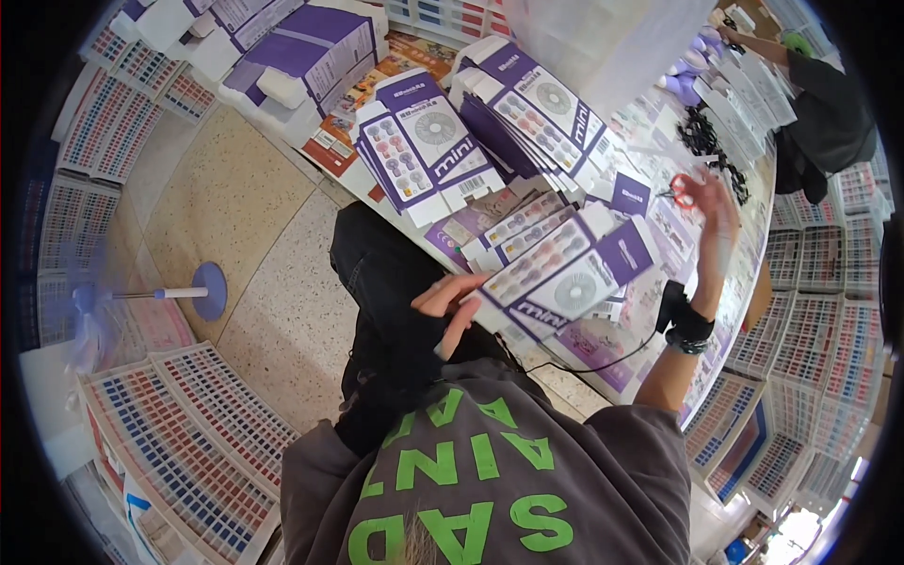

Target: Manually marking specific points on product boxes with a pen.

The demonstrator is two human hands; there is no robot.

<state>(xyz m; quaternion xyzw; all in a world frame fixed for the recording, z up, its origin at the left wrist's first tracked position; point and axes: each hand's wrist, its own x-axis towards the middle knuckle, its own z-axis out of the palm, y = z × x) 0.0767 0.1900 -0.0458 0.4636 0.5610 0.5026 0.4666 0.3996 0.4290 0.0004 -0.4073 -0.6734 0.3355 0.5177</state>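
My left hand pinches the near edge of a flattened purple-and-white carton with a fan picture on it, holding it tilted over the table's edge. Similar flat cartons lie fanned out just behind it. My right hand is raised over the table, blurred, fingers spread. Red-handled scissors sit right at its fingertips; whether it grips them is unclear. A black band is on my right wrist, with a thin black cable running from it.
Stacks of flat purple cartons fill the table's far side. A tangle of black cords lies further along. Another person works at the top right. A standing fan and trays of small coloured items are on the floor.
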